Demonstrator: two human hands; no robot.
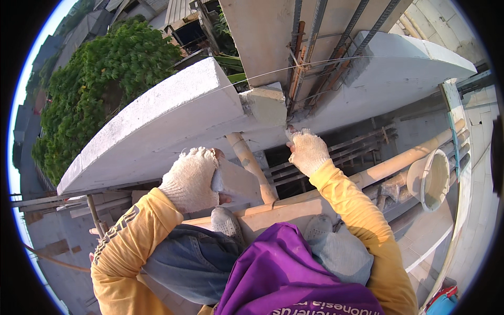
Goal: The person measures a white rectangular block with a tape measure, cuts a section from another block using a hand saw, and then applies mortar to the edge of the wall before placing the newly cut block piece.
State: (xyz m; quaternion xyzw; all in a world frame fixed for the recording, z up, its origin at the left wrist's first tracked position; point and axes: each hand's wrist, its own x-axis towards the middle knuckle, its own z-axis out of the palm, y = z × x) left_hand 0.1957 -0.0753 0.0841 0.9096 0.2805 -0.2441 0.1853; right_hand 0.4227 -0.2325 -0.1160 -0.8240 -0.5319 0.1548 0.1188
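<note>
My left hand (191, 176), in a cream knitted glove with bare fingertips, grips a pale grey block piece (239, 182) by its edge, above the scaffold plank. My right hand (308, 150), gloved alike, is closed just below the gap beside the steel bars. Whatever it may hold there is too small to make out. In front of both hands runs a white block wall (152, 126). A short block piece (266, 105) sits in its notch, with grey mortar on its face, left of the upright ribbed steel bars (310, 52).
A thin string (262, 75) stretches over the wall. A bamboo prop (251, 163) leans between wall and plank (281, 214). Long bamboo poles (404, 152) run to the right, with a mortar-smeared bucket (434, 181) beside them. Beyond the wall, trees (105, 84) stand far below.
</note>
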